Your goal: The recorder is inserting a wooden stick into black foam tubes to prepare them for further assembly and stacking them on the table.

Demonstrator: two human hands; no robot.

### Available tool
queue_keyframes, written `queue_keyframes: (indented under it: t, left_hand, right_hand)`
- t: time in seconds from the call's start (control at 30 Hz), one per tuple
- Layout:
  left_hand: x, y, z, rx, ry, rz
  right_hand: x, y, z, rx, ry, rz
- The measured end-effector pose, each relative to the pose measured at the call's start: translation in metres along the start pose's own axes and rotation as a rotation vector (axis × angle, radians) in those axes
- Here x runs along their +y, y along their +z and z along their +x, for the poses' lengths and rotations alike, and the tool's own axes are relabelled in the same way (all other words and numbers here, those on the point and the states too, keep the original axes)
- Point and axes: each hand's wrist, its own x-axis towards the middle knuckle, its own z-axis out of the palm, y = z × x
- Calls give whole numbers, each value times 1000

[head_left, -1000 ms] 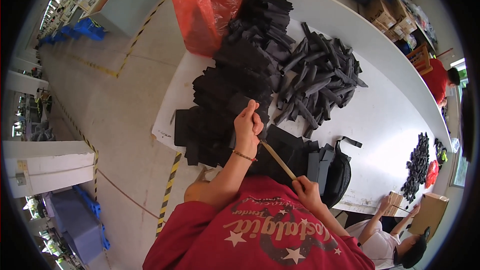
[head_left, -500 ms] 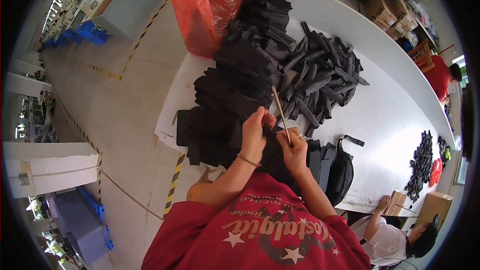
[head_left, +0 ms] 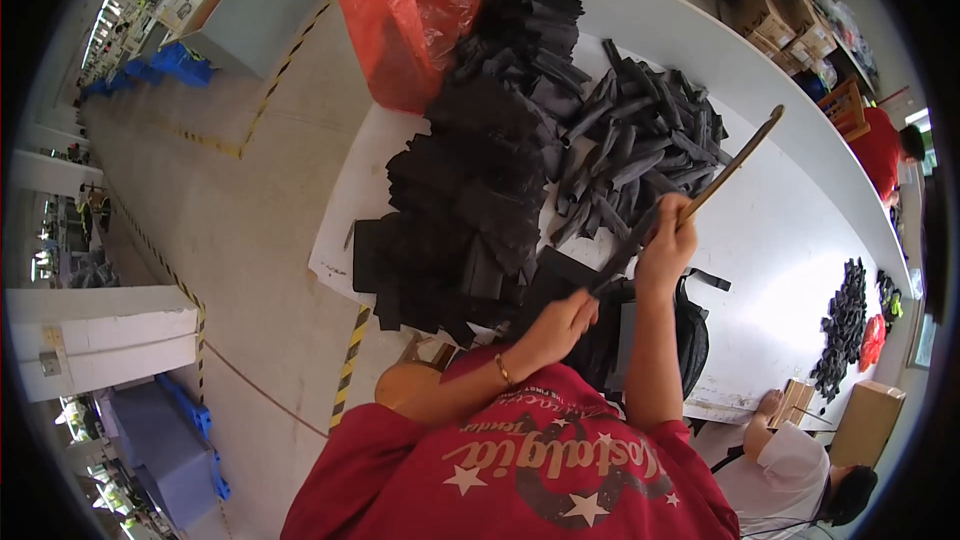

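My right hand (head_left: 665,252) is closed around a thin brown stick (head_left: 733,168) with a slightly curved tip, which points up and to the right over the table. The same hand also grips the upper end of a narrow black fabric tube (head_left: 622,258). Lower and to the left, my left hand (head_left: 556,328) pinches the tube's other end, so it runs slanted between both hands. A wide heap of flat black fabric pieces (head_left: 460,175) lies left of the hands. Beyond them is a pile of black fabric tubes (head_left: 640,140).
A red plastic bag (head_left: 395,40) stands at the table's far left. A black bag (head_left: 688,345) lies right of my forearm. On the white table (head_left: 770,290), another dark pile (head_left: 842,325) sits far right, near a person in white (head_left: 785,475) and a cardboard box (head_left: 868,425).
My right hand has moved up and right with the stick, which now tilts right. The left hand has dropped toward me, and the black tube is stretched between them.
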Motion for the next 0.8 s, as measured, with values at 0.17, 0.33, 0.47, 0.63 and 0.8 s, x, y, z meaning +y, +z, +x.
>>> queue_keyframes:
  t: [0.17, 0.33, 0.47, 0.63, 0.8]
  left_hand:
    - [-8, -30, -20, 101, -28, -32]
    - [57, -54, 52, 508, 553, 200]
    - [43, -59, 62, 194, 165, -165]
    - [30, -54, 72, 283, 31, -800]
    - [35, -33, 68, 288, -35, -443]
  right_hand:
    - [-19, -3, 35, -281, 139, 2]
    - [4, 1, 5, -623, 118, -99]
    - [-1, 8, -16, -623, 327, 82]
    - [20, -1, -33, -596, 269, 23]
    - [27, 3, -38, -472, 333, 110]
